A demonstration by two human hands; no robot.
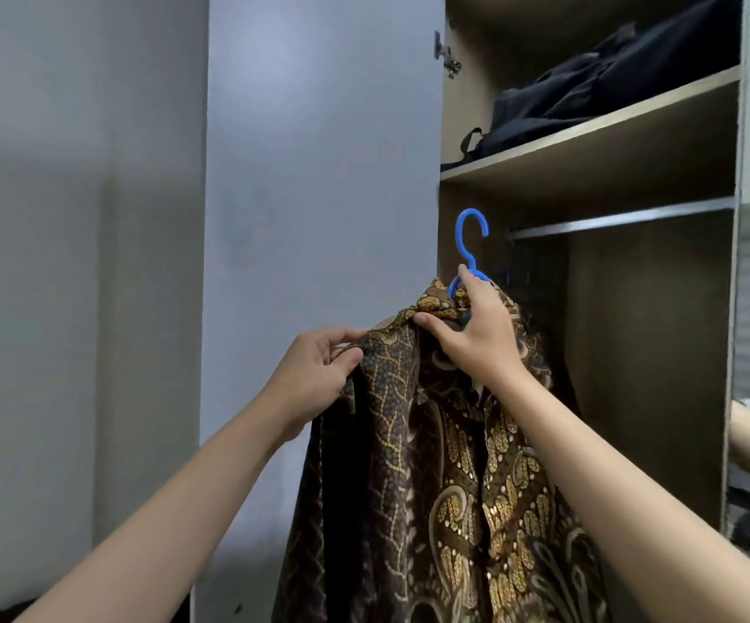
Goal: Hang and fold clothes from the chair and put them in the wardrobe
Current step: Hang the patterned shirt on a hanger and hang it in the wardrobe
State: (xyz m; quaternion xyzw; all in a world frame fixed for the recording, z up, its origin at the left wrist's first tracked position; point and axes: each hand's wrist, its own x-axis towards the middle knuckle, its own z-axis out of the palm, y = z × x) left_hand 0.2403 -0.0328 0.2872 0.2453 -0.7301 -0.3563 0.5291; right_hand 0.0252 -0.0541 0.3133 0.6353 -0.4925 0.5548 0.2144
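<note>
Shirt [431, 465] nearest: dark brown batik, gold scrolls and dots, limp folds, draped on hanger before open wardrobe [589, 182]. Wardrobe: matte brown board, metal rail [625, 220], black bag [589, 96] on shelf. Right hand [476, 335] grips collar and hanger neck. Left hand [319, 370] pinches shoulder fabric. Hanger [470, 245]: blue plastic, curved hook, below rail.

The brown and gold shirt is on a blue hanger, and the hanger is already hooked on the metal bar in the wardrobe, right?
Not quite. The brown and gold shirt is on the blue hanger, but the head view shows its hook in the air, left of the metal bar and not on it. The right hand holds the hanger at the collar, and the left hand pinches the shirt's shoulder.
</note>
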